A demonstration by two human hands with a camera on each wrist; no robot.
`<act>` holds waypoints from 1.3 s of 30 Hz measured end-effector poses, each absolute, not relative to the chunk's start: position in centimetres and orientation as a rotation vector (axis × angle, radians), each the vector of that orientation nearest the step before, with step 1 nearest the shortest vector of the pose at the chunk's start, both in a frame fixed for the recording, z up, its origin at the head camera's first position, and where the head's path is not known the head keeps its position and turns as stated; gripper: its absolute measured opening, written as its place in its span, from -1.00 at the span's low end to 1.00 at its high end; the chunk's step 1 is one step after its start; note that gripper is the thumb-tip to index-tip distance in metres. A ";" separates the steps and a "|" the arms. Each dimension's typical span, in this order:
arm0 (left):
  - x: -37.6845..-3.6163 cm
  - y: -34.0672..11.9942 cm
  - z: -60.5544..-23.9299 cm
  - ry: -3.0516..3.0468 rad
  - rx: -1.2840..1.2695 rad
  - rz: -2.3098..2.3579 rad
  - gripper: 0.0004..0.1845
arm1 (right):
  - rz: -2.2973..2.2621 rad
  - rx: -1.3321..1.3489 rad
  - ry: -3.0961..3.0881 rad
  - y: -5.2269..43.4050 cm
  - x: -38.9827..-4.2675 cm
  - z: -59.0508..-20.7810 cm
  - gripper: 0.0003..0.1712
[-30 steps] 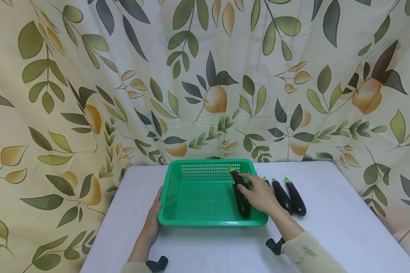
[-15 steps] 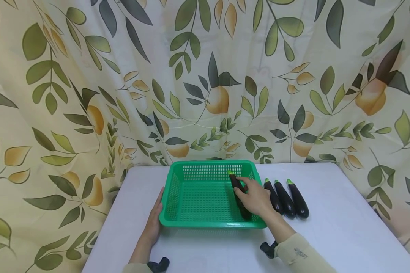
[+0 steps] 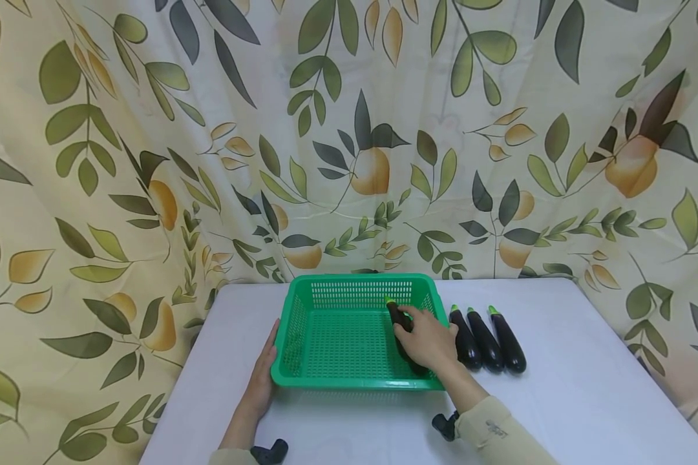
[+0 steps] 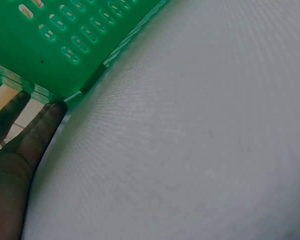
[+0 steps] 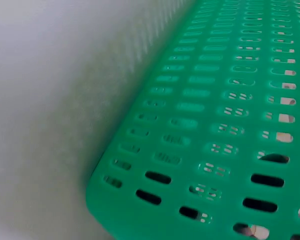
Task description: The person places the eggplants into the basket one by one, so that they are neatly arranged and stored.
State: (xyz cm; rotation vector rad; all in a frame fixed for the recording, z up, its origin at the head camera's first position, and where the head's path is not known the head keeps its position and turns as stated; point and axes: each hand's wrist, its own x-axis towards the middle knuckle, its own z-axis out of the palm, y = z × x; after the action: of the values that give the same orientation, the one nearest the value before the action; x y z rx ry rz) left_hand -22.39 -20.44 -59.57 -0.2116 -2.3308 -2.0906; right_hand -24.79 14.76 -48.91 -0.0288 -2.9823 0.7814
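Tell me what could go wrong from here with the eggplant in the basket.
First, the right hand covers much of the eggplant it grips, so how it sits is hard to judge; it might roll on release. Second, three eggplants lie close beside the basket, near the right forearm, which could knock them. Third, the left hand only rests against the basket's left side, so a push might slide it.
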 end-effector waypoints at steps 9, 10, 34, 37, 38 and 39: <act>-22.4 -20.5 -59.6 -2.309 -0.227 -2.111 -0.38 | 0.748 -0.092 -2.996 13.9 -24.9 -48.6 -0.42; -22.4 -20.4 -59.6 -2.311 -0.225 -2.109 -0.38 | 0.737 -0.096 -2.997 13.9 -24.9 -48.7 -0.41; -22.4 -20.3 -59.5 -2.333 -0.221 -2.076 -0.44 | 0.578 -0.099 -3.018 13.8 -25.3 -49.9 -0.46; -22.4 -20.3 -59.5 -2.330 -0.217 -2.082 -0.43 | 0.574 -0.090 -3.016 13.7 -25.3 -49.9 -0.49; -22.4 -20.3 -59.5 -2.328 -0.218 -2.083 -0.42 | 0.572 -0.086 -3.014 13.7 -25.3 -49.9 -0.50; -22.4 -20.3 -59.5 -2.327 -0.220 -2.087 -0.41 | 0.571 -0.082 -3.012 13.6 -25.3 -49.9 -0.50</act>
State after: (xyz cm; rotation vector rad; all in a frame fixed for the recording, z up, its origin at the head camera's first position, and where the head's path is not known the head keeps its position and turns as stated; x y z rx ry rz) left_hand -22.45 -20.31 -59.53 -0.2201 -2.3274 -2.0865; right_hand -25.29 13.64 -49.91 -0.0816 -3.0118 0.5712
